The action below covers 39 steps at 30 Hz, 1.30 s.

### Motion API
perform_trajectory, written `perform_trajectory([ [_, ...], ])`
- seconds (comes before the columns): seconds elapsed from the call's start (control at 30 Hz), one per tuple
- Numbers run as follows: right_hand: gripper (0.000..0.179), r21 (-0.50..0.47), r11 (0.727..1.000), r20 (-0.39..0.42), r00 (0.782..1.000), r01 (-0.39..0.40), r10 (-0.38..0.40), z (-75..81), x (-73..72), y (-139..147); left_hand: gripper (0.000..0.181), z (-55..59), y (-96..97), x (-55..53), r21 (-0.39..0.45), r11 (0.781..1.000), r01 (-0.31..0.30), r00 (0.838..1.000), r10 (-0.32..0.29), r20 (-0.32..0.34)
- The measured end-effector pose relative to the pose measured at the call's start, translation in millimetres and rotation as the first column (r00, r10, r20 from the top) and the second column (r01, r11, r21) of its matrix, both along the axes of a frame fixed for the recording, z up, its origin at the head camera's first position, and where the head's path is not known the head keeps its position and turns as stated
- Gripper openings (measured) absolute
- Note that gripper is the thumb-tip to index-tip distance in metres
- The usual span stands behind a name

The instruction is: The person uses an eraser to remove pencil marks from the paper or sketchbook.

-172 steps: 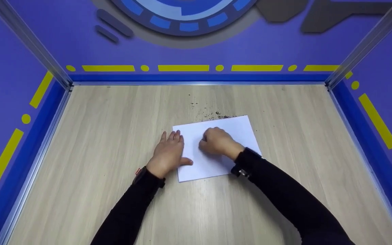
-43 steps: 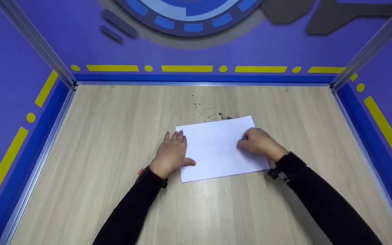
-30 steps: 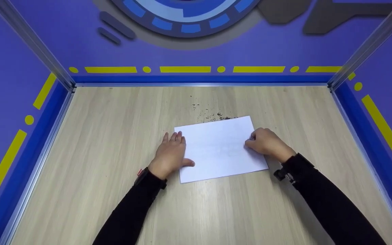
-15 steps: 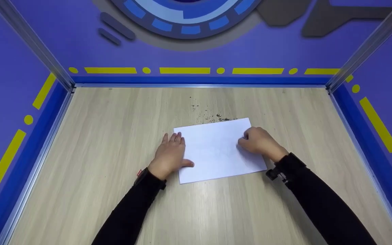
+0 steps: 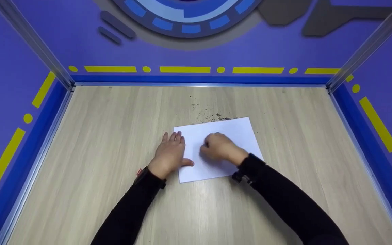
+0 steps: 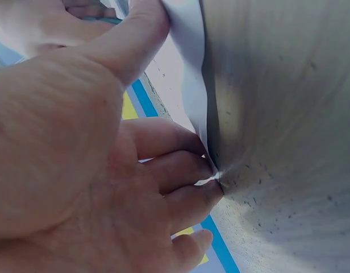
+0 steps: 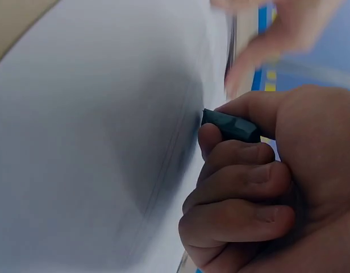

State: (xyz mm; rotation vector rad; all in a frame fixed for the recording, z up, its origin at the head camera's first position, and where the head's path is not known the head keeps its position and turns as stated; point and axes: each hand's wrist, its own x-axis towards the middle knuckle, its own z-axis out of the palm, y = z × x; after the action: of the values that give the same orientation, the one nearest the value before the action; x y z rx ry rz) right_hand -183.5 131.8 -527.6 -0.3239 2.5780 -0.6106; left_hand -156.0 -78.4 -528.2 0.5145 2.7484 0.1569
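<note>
A sheet of white paper lies slightly turned on the wooden table. Over its left edge rests my left hand, fingers straight and thumb spread onto the sheet; the left wrist view shows the fingertips right at the paper's edge. My right hand is over the left-middle part of the sheet. Between thumb and forefinger it pinches a small dark green eraser, one end against the paper, the other fingers curled in. In the head view the eraser is hidden by the hand.
Dark crumbs are scattered on the table beyond the paper's far edge. The wooden tabletop is bounded by blue-purple panels at the back and both sides, with metal rails along them.
My right hand has swept from the sheet's right side leftward to near the left hand, after similar passes earlier. The left hand and the paper keep their places.
</note>
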Motion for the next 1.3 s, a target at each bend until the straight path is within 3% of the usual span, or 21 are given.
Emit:
perform_trajectory([
  [0.17, 0.037, 0.029, 0.998, -0.066, 0.996, -0.051, 0.053, -3.2, 0.3, -37.2, 0.111, 1.1, 0.2, 0.6, 0.006, 1.000, 0.017, 0.999, -0.017, -0.033],
  [0.33, 0.040, 0.061, 0.997, -0.095, 0.994, -0.047, 0.053, -4.0, -2.4, -38.6, 0.113, 3.2, 3.1, -0.5, 0.012, 1.000, 0.019, 0.999, -0.019, -0.027],
  [0.53, 0.036, 0.051, 0.999, -0.085, 0.996, 0.002, 0.002, -1.0, -2.7, 1.7, 0.113, 5.7, 4.7, -3.2, -0.010, 1.000, 0.023, 1.000, -0.023, -0.019],
  [0.67, 0.024, -0.008, 0.996, -0.041, 0.995, 0.094, -0.094, 0.1, -1.7, 48.3, 0.114, 6.0, 4.9, -4.9, -0.019, 1.000, 0.024, 1.000, -0.024, -0.009],
  [0.77, 0.035, -0.018, 0.987, -0.025, 0.987, 0.158, -0.158, -0.3, -1.9, 87.5, 0.114, 6.0, 4.5, -4.8, -0.025, 1.000, 0.018, 1.000, -0.018, -0.001],
  [0.83, 0.038, -0.012, 0.982, -0.033, 0.981, 0.189, -0.189, -1.0, -1.8, 110.7, 0.114, 6.3, 3.8, -4.4, -0.027, 1.000, 0.015, 1.000, -0.015, 0.003],
  [0.93, 0.027, 0.006, 0.976, -0.064, 0.974, 0.216, -0.215, -1.5, -1.6, 135.3, 0.115, 6.0, 2.5, -3.9, -0.027, 1.000, 0.013, 1.000, -0.012, 0.006],
  [1.3, 0.038, 0.007, 0.980, -0.109, 0.974, 0.198, -0.196, -6.8, 0.0, 145.0, 0.114, 0.3, 0.0, -0.9, -0.002, 1.000, 0.000, 1.000, 0.000, 0.017],
])
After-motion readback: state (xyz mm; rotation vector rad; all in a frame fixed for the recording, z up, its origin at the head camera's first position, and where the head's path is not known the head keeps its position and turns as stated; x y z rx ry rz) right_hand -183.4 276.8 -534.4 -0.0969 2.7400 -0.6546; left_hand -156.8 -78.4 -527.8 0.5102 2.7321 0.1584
